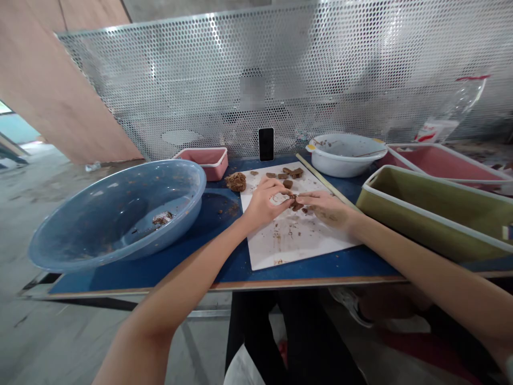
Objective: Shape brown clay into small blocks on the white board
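Note:
Over the white board (pixel 262 251), my left hand (pixel 264 203) curves its thumb and fingers together in a pinch on a small brown clay-like piece (pixel 296 205). The fingertips of my right hand (pixel 326 208) close on the same piece from the right. Part of the piece is hidden by the fingers. Several brown chunks (pixel 287 183) lie on the board just beyond my hands, and crumbs are scattered nearer to me. A larger crumbly brown lump (pixel 236 182) sits at the board's upper left corner.
A large blue basin (pixel 120 208) stands left, holding brown residue. Behind are a pink tray (pixel 216 166) and an upright phone (pixel 266 144). To the right are a thin stick (pixel 326 182), a white basin (pixel 344 166), a green trough (pixel 420 219) and a plastic bottle (pixel 449 115).

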`<action>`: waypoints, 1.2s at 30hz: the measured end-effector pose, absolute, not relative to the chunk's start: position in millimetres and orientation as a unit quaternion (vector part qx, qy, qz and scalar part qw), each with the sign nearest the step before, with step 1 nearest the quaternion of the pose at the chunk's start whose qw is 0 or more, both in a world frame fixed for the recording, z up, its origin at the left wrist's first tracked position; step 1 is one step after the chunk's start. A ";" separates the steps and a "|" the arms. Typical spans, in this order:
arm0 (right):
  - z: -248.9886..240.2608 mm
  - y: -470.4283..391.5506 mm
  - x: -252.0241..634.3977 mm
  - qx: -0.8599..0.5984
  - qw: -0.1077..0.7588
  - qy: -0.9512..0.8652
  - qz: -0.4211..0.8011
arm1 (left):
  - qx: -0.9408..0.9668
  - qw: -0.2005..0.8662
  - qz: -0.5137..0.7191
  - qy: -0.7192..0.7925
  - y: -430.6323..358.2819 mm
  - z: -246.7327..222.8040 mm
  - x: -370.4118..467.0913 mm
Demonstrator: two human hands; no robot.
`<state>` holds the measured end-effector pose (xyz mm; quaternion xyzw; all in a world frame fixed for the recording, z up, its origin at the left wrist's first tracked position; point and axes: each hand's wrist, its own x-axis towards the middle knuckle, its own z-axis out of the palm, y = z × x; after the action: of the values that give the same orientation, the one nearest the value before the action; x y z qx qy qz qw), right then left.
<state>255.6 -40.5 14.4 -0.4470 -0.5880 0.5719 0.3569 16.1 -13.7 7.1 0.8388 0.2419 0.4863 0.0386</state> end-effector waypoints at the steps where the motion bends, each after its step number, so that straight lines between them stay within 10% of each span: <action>1: 13.7 -40.0 255.6 -0.447 0.358 -0.587 0.573 | 0.838 0.040 0.488 0.242 -13.5 6.8 16.3; 36: 24.5 -47.8 254.6 -0.426 0.294 -0.759 0.395 | 0.764 0.164 0.540 0.314 -12.8 15.4 11.6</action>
<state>254.6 -47.8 24.5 -0.4257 -0.7595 0.3947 0.2935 11.6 -12.8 15.4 0.7635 0.3141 0.5398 0.1643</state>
